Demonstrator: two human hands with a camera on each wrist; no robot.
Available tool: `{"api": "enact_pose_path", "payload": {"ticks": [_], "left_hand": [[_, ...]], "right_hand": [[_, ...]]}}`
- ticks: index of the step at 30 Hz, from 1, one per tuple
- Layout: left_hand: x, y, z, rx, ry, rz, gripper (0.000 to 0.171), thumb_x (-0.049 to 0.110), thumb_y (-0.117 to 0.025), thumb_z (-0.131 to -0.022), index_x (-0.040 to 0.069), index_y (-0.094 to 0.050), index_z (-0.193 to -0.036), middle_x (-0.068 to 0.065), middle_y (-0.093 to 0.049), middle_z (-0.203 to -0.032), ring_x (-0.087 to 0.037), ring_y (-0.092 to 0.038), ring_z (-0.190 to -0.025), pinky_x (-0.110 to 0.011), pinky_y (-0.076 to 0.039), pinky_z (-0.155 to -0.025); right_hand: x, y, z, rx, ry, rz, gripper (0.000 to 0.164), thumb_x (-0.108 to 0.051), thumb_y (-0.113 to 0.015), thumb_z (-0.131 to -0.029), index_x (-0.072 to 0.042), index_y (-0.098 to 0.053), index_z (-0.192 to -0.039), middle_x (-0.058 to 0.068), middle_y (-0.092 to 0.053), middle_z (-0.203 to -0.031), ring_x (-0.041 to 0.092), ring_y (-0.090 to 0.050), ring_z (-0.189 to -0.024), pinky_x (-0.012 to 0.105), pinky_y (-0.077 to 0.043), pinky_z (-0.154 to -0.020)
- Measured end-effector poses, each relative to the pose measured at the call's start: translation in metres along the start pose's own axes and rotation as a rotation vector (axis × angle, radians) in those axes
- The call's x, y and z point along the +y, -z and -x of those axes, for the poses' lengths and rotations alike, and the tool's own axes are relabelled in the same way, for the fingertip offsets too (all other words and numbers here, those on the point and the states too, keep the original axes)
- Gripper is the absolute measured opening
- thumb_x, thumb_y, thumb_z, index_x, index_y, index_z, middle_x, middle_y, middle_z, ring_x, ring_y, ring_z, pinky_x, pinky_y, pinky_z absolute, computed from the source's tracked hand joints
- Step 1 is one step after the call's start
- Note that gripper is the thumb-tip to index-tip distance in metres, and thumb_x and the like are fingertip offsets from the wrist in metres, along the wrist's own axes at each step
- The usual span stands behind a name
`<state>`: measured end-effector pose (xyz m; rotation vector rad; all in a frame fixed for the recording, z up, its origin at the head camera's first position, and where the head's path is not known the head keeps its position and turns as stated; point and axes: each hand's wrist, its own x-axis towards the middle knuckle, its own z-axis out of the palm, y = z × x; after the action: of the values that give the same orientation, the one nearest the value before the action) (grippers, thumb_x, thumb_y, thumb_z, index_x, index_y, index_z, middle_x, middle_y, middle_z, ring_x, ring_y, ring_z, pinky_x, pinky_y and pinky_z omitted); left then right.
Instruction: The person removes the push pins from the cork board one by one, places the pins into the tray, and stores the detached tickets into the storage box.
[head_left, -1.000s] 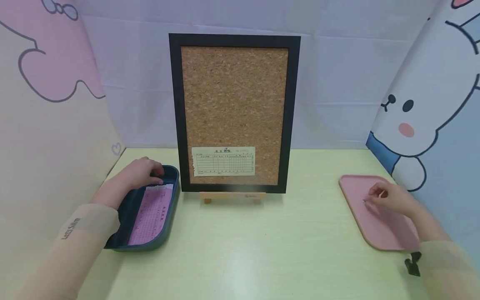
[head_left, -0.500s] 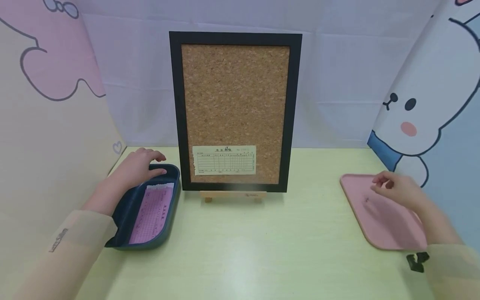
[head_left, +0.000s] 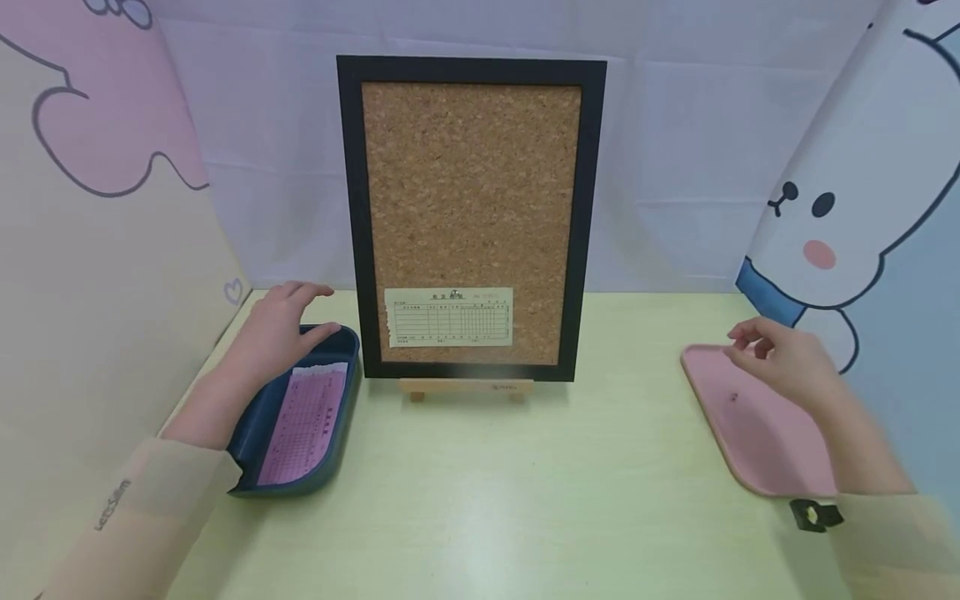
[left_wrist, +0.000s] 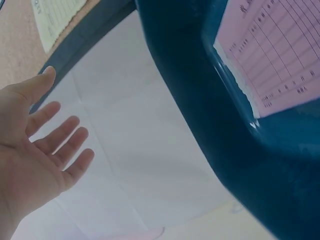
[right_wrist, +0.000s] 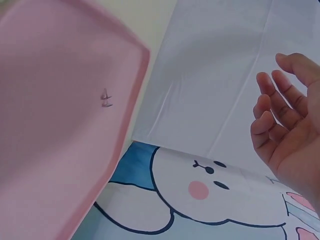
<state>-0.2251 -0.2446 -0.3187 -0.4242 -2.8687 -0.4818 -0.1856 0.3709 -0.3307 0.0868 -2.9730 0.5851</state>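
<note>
My left hand hovers over the far end of a dark blue tray, thumb and fingers apart, holding nothing. Inside that tray lies a pink printed form with a torn edge, also seen in the left wrist view. Above the far part of a pink tray is my right hand, its fingers loosely bent around nothing. A tiny pin-like item lies on the pink tray, too small to make out fully. A pale printed form hangs low on the corkboard, with a small fastener at its top.
The black-framed corkboard leans on a small wooden stand at the middle back of the pale table. Behind it hangs a white cloth. Cartoon-printed panels close in both sides. A black strap piece hangs by my right sleeve.
My left hand has lifted from the blue tray and spread its fingers. My right hand has risen away from the tiny item, which stays on the pink tray.
</note>
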Motion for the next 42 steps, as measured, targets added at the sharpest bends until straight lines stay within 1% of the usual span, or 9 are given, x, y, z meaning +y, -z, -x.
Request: {"api": "enact_pose_path", "payload": {"ticks": [5, 11, 16, 20, 23, 28, 32, 36, 42], "left_hand": [[0.011, 0.000, 0.005, 0.059, 0.017, 0.055, 0.060, 0.025, -0.068, -0.087, 0.005, -0.042, -0.137, -0.024, -0.043, -0.136, -0.044, -0.037, -0.126, -0.059, -0.033, -0.099], [0.023, 0.000, 0.010, 0.098, 0.023, 0.127, 0.062, 0.025, -0.068, -0.088, 0.004, -0.039, -0.139, -0.023, -0.039, -0.137, -0.042, -0.034, -0.127, -0.058, -0.031, -0.101], [0.033, -0.001, 0.014, 0.130, 0.040, 0.190, 0.064, 0.029, -0.068, -0.088, 0.007, -0.038, -0.140, -0.022, -0.035, -0.141, -0.042, -0.031, -0.129, -0.059, -0.030, -0.101], [0.041, -0.004, 0.016, 0.151, 0.056, 0.255, 0.067, 0.034, -0.069, -0.086, 0.009, -0.039, -0.140, -0.020, -0.030, -0.145, -0.041, -0.028, -0.133, -0.062, -0.030, -0.100], [0.048, -0.007, 0.016, 0.166, 0.073, 0.287, 0.068, 0.035, -0.069, -0.085, 0.010, -0.038, -0.141, -0.019, -0.027, -0.148, -0.041, -0.026, -0.134, -0.063, -0.030, -0.100], [0.055, -0.011, 0.016, 0.186, 0.081, 0.311, 0.070, 0.035, -0.070, -0.085, 0.010, -0.038, -0.141, -0.017, -0.024, -0.150, -0.040, -0.023, -0.136, -0.062, -0.029, -0.101], [0.061, -0.013, 0.017, 0.196, 0.082, 0.325, 0.070, 0.034, -0.071, -0.084, 0.010, -0.038, -0.141, -0.016, -0.024, -0.149, -0.039, -0.023, -0.136, -0.062, -0.029, -0.101], [0.069, -0.016, 0.018, 0.210, 0.095, 0.331, 0.068, 0.029, -0.073, -0.083, 0.011, -0.040, -0.139, -0.017, -0.025, -0.148, -0.041, -0.024, -0.134, -0.062, -0.029, -0.101], [0.080, -0.023, 0.020, 0.216, 0.145, 0.367, 0.068, 0.029, -0.073, -0.083, 0.011, -0.039, -0.139, -0.017, -0.023, -0.149, -0.040, -0.021, -0.135, -0.064, -0.027, -0.101]], "right_hand": [[-0.019, -0.002, 0.001, 0.106, 0.051, -0.011, 0.026, -0.025, -0.066, -0.088, -0.008, -0.059, -0.105, 0.012, -0.061, -0.090, 0.021, -0.048, -0.079, 0.023, -0.040, -0.050], [-0.043, -0.006, 0.003, 0.228, 0.106, -0.045, 0.023, -0.021, -0.070, -0.085, -0.009, -0.062, -0.102, 0.008, -0.063, -0.088, 0.011, -0.046, -0.073, 0.019, -0.038, -0.048], [-0.065, -0.010, 0.007, 0.261, 0.107, -0.076, 0.026, -0.023, -0.068, -0.086, -0.009, -0.061, -0.107, 0.007, -0.062, -0.090, 0.011, -0.046, -0.076, 0.019, -0.041, -0.046], [-0.081, -0.018, 0.009, 0.327, 0.147, -0.133, 0.024, -0.021, -0.069, -0.086, -0.009, -0.062, -0.105, 0.006, -0.063, -0.087, 0.005, -0.046, -0.072, 0.011, -0.040, -0.051], [-0.092, -0.025, 0.009, 0.402, 0.206, -0.158, 0.022, -0.017, -0.071, -0.083, -0.008, -0.064, -0.102, 0.005, -0.064, -0.083, 0.004, -0.047, -0.069, 0.004, -0.037, -0.062], [-0.108, -0.037, 0.009, 0.492, 0.328, -0.212, 0.023, -0.009, -0.074, -0.079, -0.005, -0.065, -0.099, 0.008, -0.065, -0.080, 0.007, -0.051, -0.069, 0.002, -0.039, -0.064], [-0.122, -0.044, 0.009, 0.528, 0.396, -0.259, 0.024, -0.004, -0.076, -0.076, -0.003, -0.065, -0.097, 0.008, -0.066, -0.084, 0.007, -0.052, -0.071, 0.003, -0.041, -0.066], [-0.134, -0.050, 0.010, 0.537, 0.440, -0.344, 0.025, 0.001, -0.075, -0.075, 0.000, -0.064, -0.098, 0.010, -0.067, -0.090, 0.006, -0.053, -0.075, 0.005, -0.043, -0.068], [-0.151, -0.061, 0.010, 0.539, 0.488, -0.442, 0.024, 0.004, -0.074, -0.075, 0.000, -0.064, -0.096, 0.008, -0.067, -0.090, 0.006, -0.056, -0.073, 0.010, -0.047, -0.069]]}}
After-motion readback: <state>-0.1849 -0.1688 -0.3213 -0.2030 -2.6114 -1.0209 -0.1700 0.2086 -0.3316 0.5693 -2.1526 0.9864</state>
